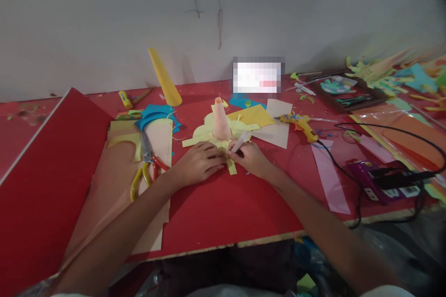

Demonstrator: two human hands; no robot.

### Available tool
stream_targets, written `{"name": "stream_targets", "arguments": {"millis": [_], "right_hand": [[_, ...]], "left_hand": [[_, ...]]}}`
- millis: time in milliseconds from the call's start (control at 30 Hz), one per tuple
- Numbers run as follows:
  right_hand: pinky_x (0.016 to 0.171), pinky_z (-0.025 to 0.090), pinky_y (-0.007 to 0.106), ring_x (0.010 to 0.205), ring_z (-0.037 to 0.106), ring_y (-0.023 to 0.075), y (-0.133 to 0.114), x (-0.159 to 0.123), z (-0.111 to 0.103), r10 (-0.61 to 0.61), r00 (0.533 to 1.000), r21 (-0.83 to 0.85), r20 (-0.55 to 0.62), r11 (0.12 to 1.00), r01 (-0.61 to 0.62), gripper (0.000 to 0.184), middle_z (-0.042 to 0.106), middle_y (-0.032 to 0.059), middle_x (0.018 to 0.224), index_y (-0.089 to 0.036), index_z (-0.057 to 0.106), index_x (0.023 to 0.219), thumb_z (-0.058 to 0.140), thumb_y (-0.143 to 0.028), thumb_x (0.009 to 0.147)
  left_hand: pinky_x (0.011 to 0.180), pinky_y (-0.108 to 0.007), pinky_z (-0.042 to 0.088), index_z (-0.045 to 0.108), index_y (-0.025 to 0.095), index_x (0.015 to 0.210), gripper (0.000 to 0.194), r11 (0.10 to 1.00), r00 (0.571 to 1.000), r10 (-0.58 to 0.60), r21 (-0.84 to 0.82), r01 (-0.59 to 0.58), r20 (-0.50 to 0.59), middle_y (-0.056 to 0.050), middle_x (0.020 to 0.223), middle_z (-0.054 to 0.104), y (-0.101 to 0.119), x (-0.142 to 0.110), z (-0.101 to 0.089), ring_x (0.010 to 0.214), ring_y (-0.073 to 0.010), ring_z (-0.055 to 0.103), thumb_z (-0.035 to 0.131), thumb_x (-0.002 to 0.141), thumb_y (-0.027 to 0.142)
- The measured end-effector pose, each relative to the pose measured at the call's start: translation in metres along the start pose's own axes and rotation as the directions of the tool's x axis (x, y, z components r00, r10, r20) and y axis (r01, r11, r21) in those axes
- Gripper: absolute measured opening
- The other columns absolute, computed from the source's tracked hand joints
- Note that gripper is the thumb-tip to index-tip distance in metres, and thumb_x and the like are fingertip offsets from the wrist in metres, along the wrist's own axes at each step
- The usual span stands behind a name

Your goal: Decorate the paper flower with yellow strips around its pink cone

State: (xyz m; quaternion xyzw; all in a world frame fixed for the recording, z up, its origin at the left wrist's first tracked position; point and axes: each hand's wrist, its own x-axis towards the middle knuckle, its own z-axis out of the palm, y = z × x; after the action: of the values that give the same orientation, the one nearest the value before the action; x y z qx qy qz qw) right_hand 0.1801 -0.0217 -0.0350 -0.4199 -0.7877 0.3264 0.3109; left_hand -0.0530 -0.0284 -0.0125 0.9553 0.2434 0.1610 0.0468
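A pale yellow paper cut-out (198, 133) with rounded lobes and strips sticking out lies on the red table. From its middle rises a peach paper cone (221, 121), upright, with its narrow end on top. My left hand (202, 163) rests palm down on the near side of the cut-out, fingers extended and grasping nothing. Between the fingers of my right hand (251, 158) is a slim, whitish pen-like stick (240, 142), tilted, with its lower end close to the cut-out. My fingers hide that end, so whether it touches the paper cannot be seen.
Left are scissors (147, 148) and red-and-yellow-handled pliers (137, 181) on peach sheets (114, 190), beside a red board (52, 162). Behind stand a yellow cone (165, 79) and a blurred screen (258, 76). Right are a yellow glue gun (303, 127), its cable and a purple box (369, 181).
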Motion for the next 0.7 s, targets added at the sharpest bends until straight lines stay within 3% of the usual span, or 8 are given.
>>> {"name": "stream_targets", "arguments": {"millis": [500,700], "right_hand": [[0.058,0.034,0.026,0.055,0.047,0.0123,-0.0041,0.0009,-0.0031,0.060,0.998,0.015,0.015,0.998,-0.060,0.034,0.053,-0.0032,0.061,-0.020,0.057,0.079,0.055,-0.050,0.096],[0.059,0.036,0.026,0.059,0.051,0.0134,-0.0059,0.0009,-0.0059,0.098,0.995,0.084,0.024,0.992,-0.100,0.037,0.059,-0.0012,0.066,-0.020,0.059,0.080,0.058,-0.055,0.093]], "left_hand": [[0.096,-0.038,0.047,0.072,0.021,0.117,0.025,1.000,1.000,-0.006,-0.011,0.006,-0.008,-0.007,0.109,0.076,0.0007,-0.0004,0.0019,0.106,-0.0216,0.063,0.052,0.104,0.030],[0.096,-0.038,0.047,0.072,0.020,0.113,0.026,1.000,1.000,-0.001,-0.006,0.001,-0.013,-0.006,0.109,0.076,0.0003,-0.0002,0.0018,0.107,-0.0220,0.061,0.051,0.104,0.031]]}}
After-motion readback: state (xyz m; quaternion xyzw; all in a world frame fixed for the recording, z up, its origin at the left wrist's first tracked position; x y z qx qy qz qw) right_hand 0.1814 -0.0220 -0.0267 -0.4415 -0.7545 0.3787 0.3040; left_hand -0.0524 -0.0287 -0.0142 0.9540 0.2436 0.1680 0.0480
